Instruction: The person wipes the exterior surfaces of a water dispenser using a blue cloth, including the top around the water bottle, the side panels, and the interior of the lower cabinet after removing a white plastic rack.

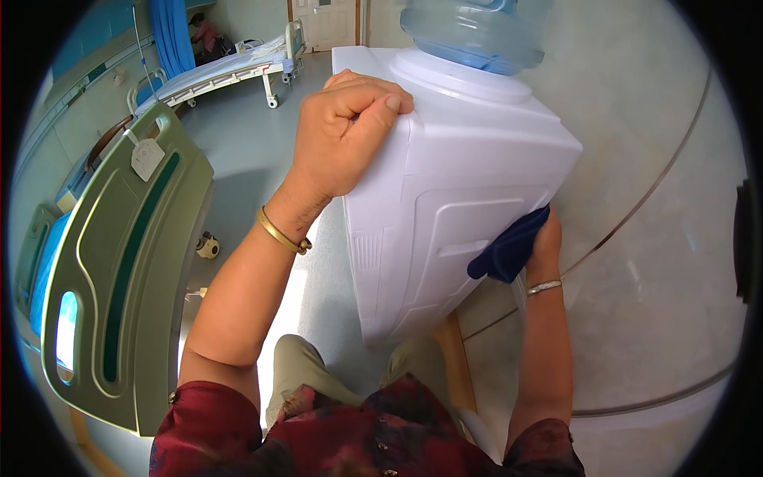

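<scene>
A white water dispenser (453, 161) stands before me, with a clear blue water bottle (477, 36) seated on its round top collar. My left hand (351, 125) is curled over the dispenser's upper corner, thumb along the edge, and a gold-coloured bangle circles that wrist. On the far side my right hand (545, 241) grips a dark blue cloth (509, 247), which lies against the right part of the moulded panel facing me. Part of that hand's fingers is hidden behind the cloth. A silver-coloured bracelet sits on the right wrist.
At my left stands a green bed end board (128, 268) with a hanging tag (147, 159). Farther off are a hospital bed (220, 77), a blue curtain (170, 39) and a seated person (205, 36) near a door (325, 24). A tiled wall (644, 286) rises close on the right.
</scene>
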A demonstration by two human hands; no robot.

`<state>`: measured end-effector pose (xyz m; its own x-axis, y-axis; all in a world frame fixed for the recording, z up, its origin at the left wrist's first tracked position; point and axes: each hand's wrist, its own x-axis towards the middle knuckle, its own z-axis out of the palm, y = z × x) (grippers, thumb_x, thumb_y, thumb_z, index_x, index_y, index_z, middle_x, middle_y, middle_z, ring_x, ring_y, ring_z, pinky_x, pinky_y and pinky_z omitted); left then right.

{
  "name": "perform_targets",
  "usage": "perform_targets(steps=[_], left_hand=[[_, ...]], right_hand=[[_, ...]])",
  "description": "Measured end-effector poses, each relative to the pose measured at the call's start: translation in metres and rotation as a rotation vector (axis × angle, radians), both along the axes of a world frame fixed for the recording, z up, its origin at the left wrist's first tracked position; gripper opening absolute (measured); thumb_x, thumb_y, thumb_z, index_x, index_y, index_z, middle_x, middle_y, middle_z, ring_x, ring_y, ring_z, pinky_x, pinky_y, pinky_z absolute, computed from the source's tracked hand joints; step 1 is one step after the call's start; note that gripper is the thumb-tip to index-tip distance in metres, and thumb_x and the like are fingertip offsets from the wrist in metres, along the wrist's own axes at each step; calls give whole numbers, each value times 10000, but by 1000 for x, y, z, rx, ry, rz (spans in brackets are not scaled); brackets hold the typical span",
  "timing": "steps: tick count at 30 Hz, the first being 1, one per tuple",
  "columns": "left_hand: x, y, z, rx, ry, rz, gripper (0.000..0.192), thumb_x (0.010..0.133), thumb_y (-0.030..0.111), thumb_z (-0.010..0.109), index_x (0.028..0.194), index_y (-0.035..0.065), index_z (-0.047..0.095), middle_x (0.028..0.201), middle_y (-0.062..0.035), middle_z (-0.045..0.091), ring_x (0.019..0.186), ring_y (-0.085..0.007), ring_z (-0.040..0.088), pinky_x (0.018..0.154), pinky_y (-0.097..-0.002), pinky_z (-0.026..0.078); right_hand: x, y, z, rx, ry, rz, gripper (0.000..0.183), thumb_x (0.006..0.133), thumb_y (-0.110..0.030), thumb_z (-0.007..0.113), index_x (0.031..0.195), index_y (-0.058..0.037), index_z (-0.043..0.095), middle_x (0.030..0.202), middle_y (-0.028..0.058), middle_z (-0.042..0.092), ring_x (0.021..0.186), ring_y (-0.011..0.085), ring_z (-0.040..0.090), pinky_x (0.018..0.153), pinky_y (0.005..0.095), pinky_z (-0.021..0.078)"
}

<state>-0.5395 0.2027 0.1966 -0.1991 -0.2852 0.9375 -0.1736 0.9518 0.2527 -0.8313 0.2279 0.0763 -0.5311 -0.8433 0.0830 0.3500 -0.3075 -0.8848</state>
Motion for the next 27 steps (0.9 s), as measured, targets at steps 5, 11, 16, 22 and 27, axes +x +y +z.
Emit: perform_targets(steps=[5,11,16,22,27], left_hand=[[1,5,-3,49,-19,16,177,809,98,507,759,-3,644,803,-82,651,757,-168,551,776,-287,390],[-1,3,-4,23,-15,38,181,811,99,504,754,-6,640,800,-83,649,749,-172,553,766,-286,394],[0,2,-2,-2,-10,21,223,832,132,487,747,-12,635,800,-94,644,760,-190,562,771,-299,390],[5,7,-2,47,-64,19,326,886,165,412,773,-51,627,878,-136,637,837,-208,570,810,-311,376],[0,6,-3,33,-54,33,324,885,162,414,767,-49,628,861,-129,641,813,-198,568,793,-304,385]], right_hand=[[16,12,0,-53,53,-254,255,893,-224,456,786,-17,557,760,14,547,707,102,503,633,244,430],[62,22,57,-319,374,-712,213,887,-172,491,856,7,602,887,57,551,794,120,515,671,249,418],[154,39,50,-725,1265,-599,223,779,-160,601,948,-18,627,971,110,545,836,246,530,823,381,399],[165,29,49,-698,1527,-53,333,774,-190,601,1072,-52,546,987,147,565,931,322,526,833,410,405],[80,11,55,-622,1386,-816,282,823,-66,537,1078,54,534,1099,222,506,993,359,496,887,382,383]])
